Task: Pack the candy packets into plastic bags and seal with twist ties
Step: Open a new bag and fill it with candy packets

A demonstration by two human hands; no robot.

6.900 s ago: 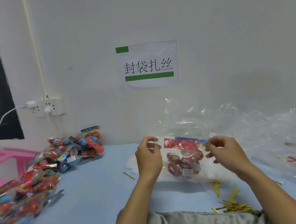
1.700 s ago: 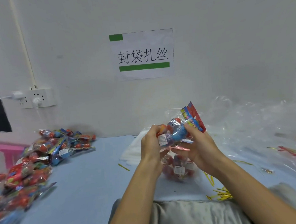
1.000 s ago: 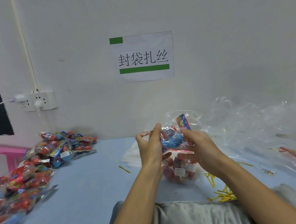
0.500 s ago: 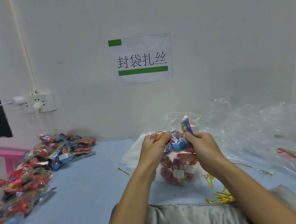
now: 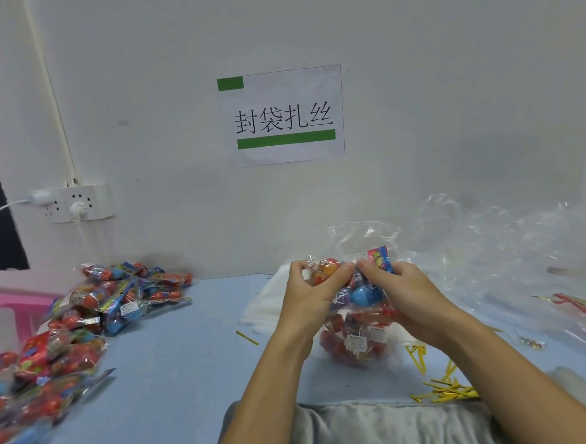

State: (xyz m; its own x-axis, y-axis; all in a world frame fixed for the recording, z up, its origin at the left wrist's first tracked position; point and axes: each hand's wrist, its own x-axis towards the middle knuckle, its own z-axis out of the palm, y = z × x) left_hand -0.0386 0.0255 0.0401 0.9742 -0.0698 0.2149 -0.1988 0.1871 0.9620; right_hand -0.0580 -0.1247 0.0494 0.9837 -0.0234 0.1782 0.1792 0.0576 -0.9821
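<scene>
From the head camera, we hold a clear plastic bag (image 5: 354,324) upright over the near middle of the table (image 5: 176,362), just in from its front edge, so the packets inside settle to the bottom. Our left hand (image 5: 312,301) and right hand (image 5: 404,295) both have their fingers curled round the bag's upper part, squeezing a second candy packet (image 5: 364,291) down onto the red one (image 5: 350,342) already inside; its printed header (image 5: 379,259) pokes above our right fingers. The bag's open mouth (image 5: 361,233) stands loose above, left free for gathering, we judge.

Loose candy packets (image 5: 118,297) lie heaped along the table's left edge. Yellow twist ties (image 5: 442,389) wait at the front edge under our right forearm, handy for sealing. Spare plastic bags (image 5: 512,239) pile at the right back corner.
</scene>
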